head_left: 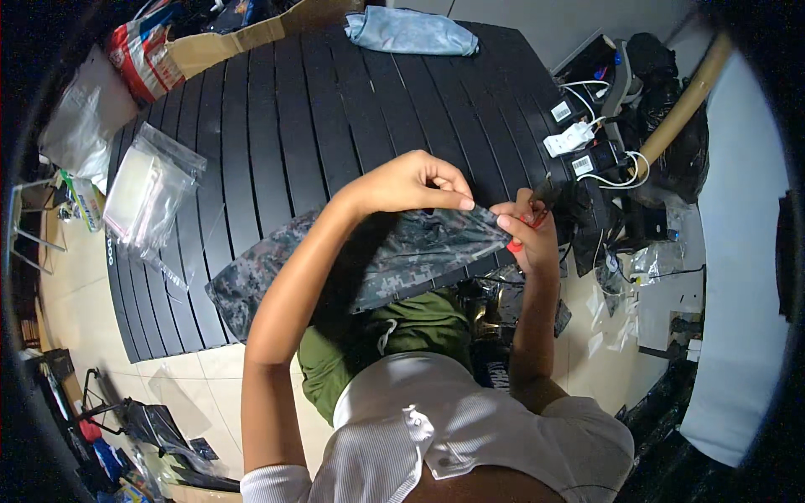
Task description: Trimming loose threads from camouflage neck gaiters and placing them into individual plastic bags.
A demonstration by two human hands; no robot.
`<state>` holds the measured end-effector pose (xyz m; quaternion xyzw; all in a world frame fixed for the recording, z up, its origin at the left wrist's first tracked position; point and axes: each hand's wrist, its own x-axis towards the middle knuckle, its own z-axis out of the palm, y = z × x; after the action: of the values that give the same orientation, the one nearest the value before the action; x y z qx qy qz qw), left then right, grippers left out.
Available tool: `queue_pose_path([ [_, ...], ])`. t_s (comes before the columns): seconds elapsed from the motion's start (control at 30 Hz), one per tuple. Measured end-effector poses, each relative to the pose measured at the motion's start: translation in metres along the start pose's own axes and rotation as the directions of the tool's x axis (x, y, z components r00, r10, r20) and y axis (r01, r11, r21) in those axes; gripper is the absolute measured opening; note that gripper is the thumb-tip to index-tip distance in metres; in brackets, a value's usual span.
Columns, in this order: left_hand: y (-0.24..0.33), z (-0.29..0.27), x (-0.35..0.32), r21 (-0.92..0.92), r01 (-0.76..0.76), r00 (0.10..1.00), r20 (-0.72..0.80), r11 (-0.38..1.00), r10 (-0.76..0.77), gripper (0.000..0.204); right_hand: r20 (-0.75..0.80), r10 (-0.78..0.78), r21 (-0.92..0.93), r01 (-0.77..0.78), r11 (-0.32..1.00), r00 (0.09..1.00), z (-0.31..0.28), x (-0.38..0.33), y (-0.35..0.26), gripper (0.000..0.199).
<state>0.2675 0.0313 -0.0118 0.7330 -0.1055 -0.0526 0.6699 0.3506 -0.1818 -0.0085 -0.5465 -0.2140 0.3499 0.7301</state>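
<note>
A camouflage cloth garment [411, 251] in grey and green digital print lies across the near edge of the black table and over my lap. My left hand [419, 186] is closed in a pinch at the cloth's upper right edge. Close beside it, my right hand [537, 243] grips scissors with red handles [515, 246], their dark blades pointing up and away. The right thumb and forefinger also meet at the cloth's corner. Whether a loose thread runs between the fingertips is too fine to tell.
Clear plastic bags [151, 189] lie on the slatted black table [277, 117] at left, a folded light-blue denim piece [411, 32] at the far edge. A white power strip [568, 139] with cables sits at right, near a cardboard tube [683, 105]. A cardboard box [226, 46] stands far left.
</note>
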Motion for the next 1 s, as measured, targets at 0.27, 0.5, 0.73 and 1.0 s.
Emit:
queue_pose_path([
  [0.27,-0.012,-0.002,-0.010,-0.249,-0.046,0.995,-0.093,0.967,0.024,0.016,-0.028,-0.029,-0.049,0.028,0.998,0.999,0.020,0.005,-0.003,0.033],
  [0.5,0.005,0.014,-0.012,-0.455,-0.017,0.974,-0.210,0.891,-0.089,0.011,-0.009,-0.117,-0.298,0.109,0.948,0.993,0.007,0.010,0.005,0.016],
  [0.73,0.013,0.016,-0.031,-0.421,0.094,0.858,-0.426,0.902,-0.288,0.031,-0.193,-0.301,-0.749,0.058,0.660,0.934,0.034,-0.010,-0.012,0.032],
  [1.0,0.026,0.028,-0.041,-0.415,-0.004,0.835,-0.502,0.910,-0.225,0.031,-0.022,-0.198,-0.891,0.070,0.448,0.980,0.067,-0.027,-0.007,0.024],
])
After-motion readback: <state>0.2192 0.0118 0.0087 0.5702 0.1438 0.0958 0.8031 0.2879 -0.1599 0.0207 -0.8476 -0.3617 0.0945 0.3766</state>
